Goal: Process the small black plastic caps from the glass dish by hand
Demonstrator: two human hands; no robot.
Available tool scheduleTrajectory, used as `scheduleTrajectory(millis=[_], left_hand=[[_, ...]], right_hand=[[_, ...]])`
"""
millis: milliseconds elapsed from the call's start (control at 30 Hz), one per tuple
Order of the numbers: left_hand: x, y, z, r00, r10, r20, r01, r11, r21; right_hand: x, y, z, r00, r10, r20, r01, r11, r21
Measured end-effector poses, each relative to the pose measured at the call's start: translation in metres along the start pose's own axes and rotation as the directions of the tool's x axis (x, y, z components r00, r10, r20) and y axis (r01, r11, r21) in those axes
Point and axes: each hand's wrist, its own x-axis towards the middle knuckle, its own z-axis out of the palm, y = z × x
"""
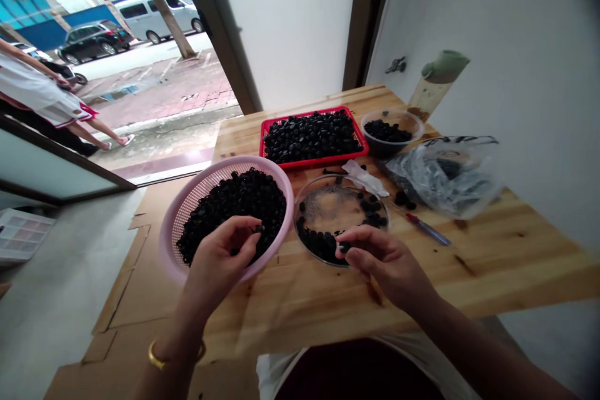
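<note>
Over the near right side of a pink basket (165, 244), my left hand (225, 253) pinches a small black piece (258, 229) between thumb and index finger. The basket is heaped with small black pieces (234, 206), some looking ring-like. My right hand (387, 262) is closed in a pinch on a small rounded black piece (344, 247) at the near edge of a clear round dish (323, 197). Black rounded pieces lie around the inside of that dish. The exact kind of the pieces is too small to make out.
Behind stand a red tray (309, 164) and a clear tub (417, 128), both holding black pieces. Farther right are a plastic bag (445, 181), a pen-like tool with a red tip (429, 229) and a green-topped container (440, 75). A person (42, 84) stands outside the open doorway.
</note>
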Motion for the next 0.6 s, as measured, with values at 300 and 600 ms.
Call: scheduleTrajectory(millis=[300, 600], left_hand=[[-0.041, 0.038, 0.071, 0.993, -0.114, 0.02, 0.103, 0.792, -0.602], [-0.046, 0.037, 0.091, 0.997, -0.036, 0.074, 0.069, 0.853, -0.517]], right_hand=[[-0.005, -0.005, 0.009, 0.978, -0.188, 0.09, 0.194, 0.979, -0.07], [-0.012, -0.004, 0.003, 0.971, -0.234, 0.054, 0.24, 0.951, -0.193]])
